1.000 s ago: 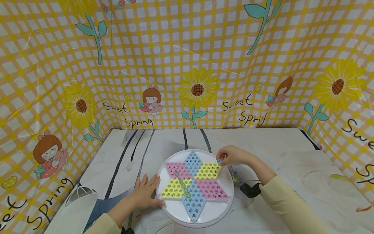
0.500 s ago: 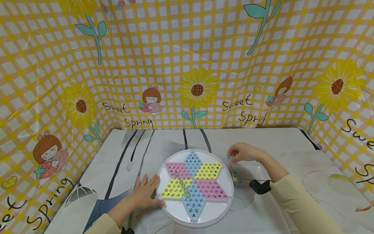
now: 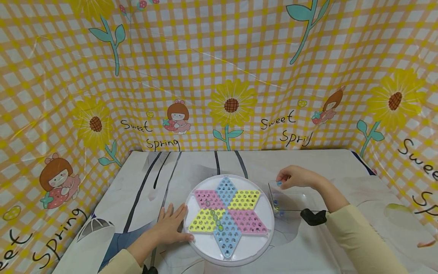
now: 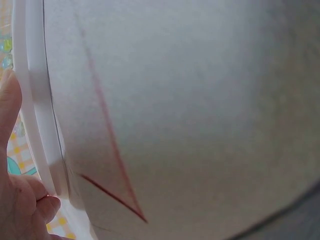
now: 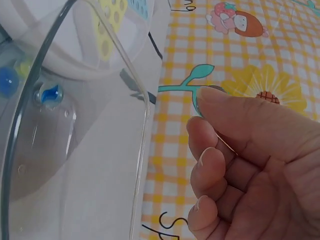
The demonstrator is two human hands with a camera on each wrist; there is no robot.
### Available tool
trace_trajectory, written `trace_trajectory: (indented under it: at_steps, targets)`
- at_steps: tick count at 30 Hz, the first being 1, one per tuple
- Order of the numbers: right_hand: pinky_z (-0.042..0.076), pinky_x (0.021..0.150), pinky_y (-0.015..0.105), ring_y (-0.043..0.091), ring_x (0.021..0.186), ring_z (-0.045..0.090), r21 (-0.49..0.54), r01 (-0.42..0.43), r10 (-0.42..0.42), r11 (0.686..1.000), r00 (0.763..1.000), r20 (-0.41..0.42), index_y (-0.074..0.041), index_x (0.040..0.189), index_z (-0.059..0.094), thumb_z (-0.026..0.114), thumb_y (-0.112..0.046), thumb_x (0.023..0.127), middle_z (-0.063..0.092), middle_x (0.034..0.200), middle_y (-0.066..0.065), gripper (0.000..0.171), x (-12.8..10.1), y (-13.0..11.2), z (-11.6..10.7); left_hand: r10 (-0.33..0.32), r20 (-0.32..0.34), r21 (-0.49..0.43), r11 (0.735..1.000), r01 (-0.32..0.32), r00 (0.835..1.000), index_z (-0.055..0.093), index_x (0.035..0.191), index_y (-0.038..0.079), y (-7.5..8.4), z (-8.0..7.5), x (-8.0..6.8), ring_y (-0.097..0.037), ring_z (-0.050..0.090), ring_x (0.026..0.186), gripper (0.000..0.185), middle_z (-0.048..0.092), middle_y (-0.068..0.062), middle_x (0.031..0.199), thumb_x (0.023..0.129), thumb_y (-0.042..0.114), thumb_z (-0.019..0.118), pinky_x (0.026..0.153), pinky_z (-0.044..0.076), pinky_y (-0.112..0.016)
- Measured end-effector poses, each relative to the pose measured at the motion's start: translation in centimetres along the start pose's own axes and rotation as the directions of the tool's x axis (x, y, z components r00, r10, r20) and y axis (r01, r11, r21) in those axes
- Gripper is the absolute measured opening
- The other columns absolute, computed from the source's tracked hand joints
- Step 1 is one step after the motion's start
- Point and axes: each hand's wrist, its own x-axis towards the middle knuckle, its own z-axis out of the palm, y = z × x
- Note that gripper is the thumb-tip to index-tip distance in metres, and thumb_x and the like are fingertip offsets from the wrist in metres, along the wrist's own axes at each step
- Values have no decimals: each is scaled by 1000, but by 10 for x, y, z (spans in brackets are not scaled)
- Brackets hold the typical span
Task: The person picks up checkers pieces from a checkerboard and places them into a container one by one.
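A round white Chinese checkers board [image 3: 202, 249] with a pink, yellow and blue star lies on the table. My left hand [image 3: 170, 226] rests at its left edge, fingers spread and thumb on the rim. Several clear and greenish marbles [image 3: 218, 223] sit in a slanting line of holes on the board. To the right, my right hand [image 3: 299, 177] pinches a blue marble [image 3: 279, 183] above the far side of a clear plastic box [image 5: 142, 150]. Inside that box, a clear marble with a blue swirl [image 5: 50, 94] and a blue marble [image 5: 7, 81] lie near one end.
The box stands close to the board's right side. A black wrist mount [image 3: 313, 217] hangs under the right wrist, over the box's near edge. Behind the white table [image 3: 308, 160] rises a yellow checked cloth [image 3: 205, 57] with sunflowers.
My right hand has moved right with the blue marble, from the board's upper right edge to above the clear box. The left hand and the board have stayed in place.
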Motion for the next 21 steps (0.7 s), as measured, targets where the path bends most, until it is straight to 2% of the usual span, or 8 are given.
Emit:
trace_trajectory:
  at_steps: [21]
  targets:
    - [39,63,29,15,70,43,14,-84,84,996,996,5,3,90,59,65,-6,79,48,73,1,15,-20,28,-11,0,6,-1,1000,0,1000,23,144,4,0,-1,-1,-50,5,134,101,19,-13,151,72,65,59,106,-1,-63]
